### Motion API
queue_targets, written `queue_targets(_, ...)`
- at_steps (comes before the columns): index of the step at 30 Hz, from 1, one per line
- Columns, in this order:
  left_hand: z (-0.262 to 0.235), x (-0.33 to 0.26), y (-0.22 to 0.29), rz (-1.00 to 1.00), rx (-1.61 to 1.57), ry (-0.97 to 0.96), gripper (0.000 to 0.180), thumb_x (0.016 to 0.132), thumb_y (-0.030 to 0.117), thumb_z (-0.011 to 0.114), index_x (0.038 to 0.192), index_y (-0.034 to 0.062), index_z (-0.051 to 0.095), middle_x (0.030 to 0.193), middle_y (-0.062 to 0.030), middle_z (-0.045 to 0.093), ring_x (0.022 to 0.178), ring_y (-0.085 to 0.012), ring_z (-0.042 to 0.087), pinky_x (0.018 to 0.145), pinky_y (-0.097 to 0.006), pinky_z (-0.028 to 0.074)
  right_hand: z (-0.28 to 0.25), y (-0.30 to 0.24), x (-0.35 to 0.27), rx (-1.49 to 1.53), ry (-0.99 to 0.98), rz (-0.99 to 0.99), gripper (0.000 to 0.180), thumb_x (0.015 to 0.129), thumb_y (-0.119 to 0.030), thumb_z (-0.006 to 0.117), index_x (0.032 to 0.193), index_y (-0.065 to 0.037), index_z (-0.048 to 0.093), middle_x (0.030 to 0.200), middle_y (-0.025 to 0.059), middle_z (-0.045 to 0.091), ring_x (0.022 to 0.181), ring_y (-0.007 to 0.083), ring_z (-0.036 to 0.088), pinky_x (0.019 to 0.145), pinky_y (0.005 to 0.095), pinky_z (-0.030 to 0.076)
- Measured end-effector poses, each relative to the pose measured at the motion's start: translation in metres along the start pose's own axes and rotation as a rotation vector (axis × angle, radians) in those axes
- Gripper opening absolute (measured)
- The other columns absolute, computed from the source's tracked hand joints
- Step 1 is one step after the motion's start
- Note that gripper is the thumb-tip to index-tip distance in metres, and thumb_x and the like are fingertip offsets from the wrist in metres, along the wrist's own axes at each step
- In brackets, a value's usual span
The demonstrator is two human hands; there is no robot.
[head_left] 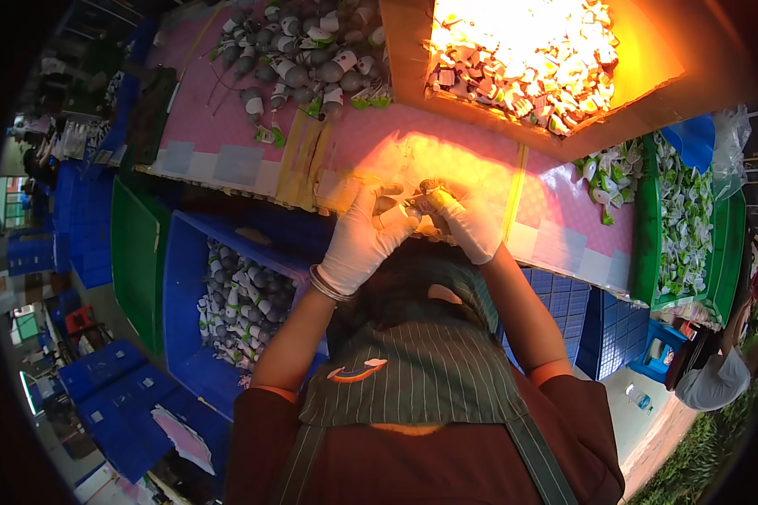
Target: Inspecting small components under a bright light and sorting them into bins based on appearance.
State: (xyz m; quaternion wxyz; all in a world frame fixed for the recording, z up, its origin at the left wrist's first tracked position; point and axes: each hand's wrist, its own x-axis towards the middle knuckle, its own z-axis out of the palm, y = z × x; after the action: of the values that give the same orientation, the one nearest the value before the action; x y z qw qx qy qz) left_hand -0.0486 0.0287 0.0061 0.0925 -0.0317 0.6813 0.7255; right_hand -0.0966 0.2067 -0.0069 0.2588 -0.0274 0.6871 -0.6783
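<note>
Pink-covered counter [227,126] spans the upper half of the frame, edge taped with pale squares. Open brown cardboard box [657,50] at upper right, blown out by strong light, full of small white pieces. Blue plastic crate [181,295] at lower left of centre, under the counter edge, holding grey-and-white small parts. Green plastic bin [648,244] at right, packed with green-and-white packets. Loose pile of grey and white rounded parts [312,50] on the counter at top centre.

Left hand [358,240], white glove, metal bangles at the wrist, at frame centre; fingers curled, pinching one end of a small grey-white part [417,202]. Right hand [467,223], also white-gloved, closed on the other end, the two hands touching over the counter's near edge. Part mostly hidden by fingers and glare; exact shape can't be made out.

Judging by size: light, rigid plastic, likely slick against gloves. Best taken by fingertip pinch at both ends.
</note>
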Motion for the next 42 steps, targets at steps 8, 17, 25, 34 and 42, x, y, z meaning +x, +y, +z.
queue_targets(8,-0.001,-0.001,-0.005,0.065,0.185,0.022,0.042,0.085,0.015,0.069,0.12,0.0007,0.05,0.098,-0.0129,0.067,0.093,-0.0154,0.064,0.079,-0.028,0.051,0.004,0.005,0.002,-0.005,-0.042,-0.214,0.026,0.094,-0.022,0.058,0.109,0.0,0.062,0.092,0.0053,0.067,0.079,0.008,0.059,0.072,0.0232,0.048)
queue_targets(17,-0.008,-0.002,0.009,-0.236,0.086,-0.206,0.05,0.085,0.018,0.07,0.129,0.0048,0.048,0.085,-0.0002,0.06,0.063,-0.005,0.054,0.053,-0.02,0.043,0.009,-0.003,0.0,0.093,-0.114,-0.079,0.021,0.094,-0.014,0.057,0.108,0.0,0.062,0.097,0.0052,0.067,0.089,0.0111,0.061,0.081,0.0263,0.049)
queue_targets(25,-0.015,0.001,0.005,0.199,0.557,-0.024,0.039,0.082,0.013,0.07,0.116,0.0022,0.055,0.082,-0.0089,0.065,0.07,-0.017,0.063,0.061,-0.031,0.05,0.02,-0.007,-0.002,0.071,-0.047,-0.053,0.018,0.095,-0.014,0.054,0.104,0.0,0.062,0.093,0.0056,0.065,0.081,0.0099,0.06,0.07,0.0229,0.048)
queue_targets(34,-0.01,0.004,-0.003,0.401,0.825,0.228,0.032,0.078,0.009,0.068,0.109,0.0067,0.06,0.093,-0.0147,0.065,0.082,-0.0331,0.064,0.07,-0.039,0.051,0.013,0.004,-0.001,0.467,-0.228,0.183,0.027,0.093,-0.029,0.058,0.102,-0.004,0.059,0.087,0.0027,0.061,0.065,0.0069,0.053,0.054,0.0199,0.04)
queue_targets(42,-0.011,0.003,-0.003,0.425,0.877,0.181,0.04,0.075,0.005,0.071,0.113,0.009,0.059,0.09,-0.0117,0.062,0.082,-0.03,0.063,0.071,-0.037,0.051,0.013,0.0,0.003,0.595,-0.303,0.265,0.024,0.092,-0.028,0.061,0.103,-0.007,0.059,0.089,0.0009,0.06,0.071,0.0082,0.054,0.058,0.0204,0.041)
